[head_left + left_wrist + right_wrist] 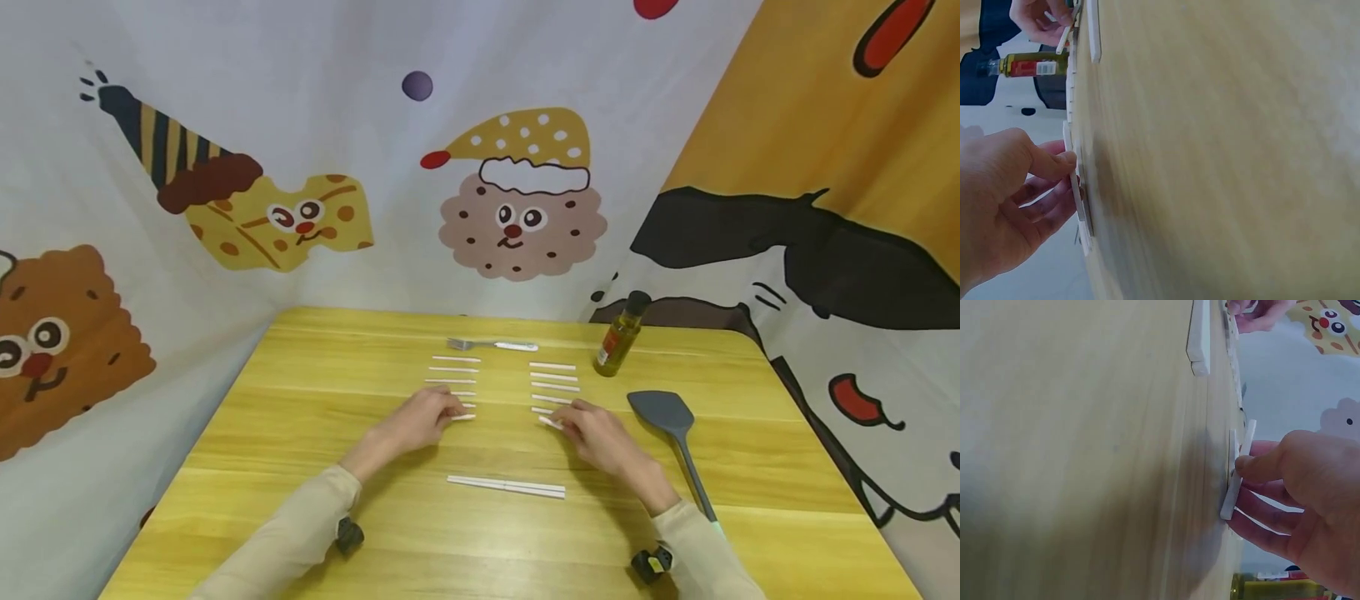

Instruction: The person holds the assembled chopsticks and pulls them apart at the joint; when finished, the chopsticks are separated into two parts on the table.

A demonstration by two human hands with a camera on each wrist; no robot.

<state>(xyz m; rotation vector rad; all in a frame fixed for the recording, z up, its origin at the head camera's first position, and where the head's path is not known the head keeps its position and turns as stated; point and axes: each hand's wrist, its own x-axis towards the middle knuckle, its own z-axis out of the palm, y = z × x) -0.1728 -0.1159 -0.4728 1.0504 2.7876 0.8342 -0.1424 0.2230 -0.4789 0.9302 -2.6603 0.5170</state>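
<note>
My left hand (420, 421) pinches a short white stick (1076, 194) between thumb and fingers, at the near end of a left column of similar sticks (453, 369). On the other side my right hand (600, 437) pinches another short white stick (1239, 478), tilted at the near end of the right column (553, 377). In the right wrist view its thumb lies on the stick, with a second stick just beside it. The fingers partly cover the nearer sticks of the left column. Two longer white sticks (506, 487), like chopsticks, lie side by side nearer to me.
A fork (492, 344) with a white handle lies beyond the columns. At the back right stands a dark-capped bottle of yellowish liquid (618, 342). A grey spatula (663, 410) lies right of my right hand, its handle partly behind the sleeve. Printed cloth hangs behind the wooden table (300, 467).
</note>
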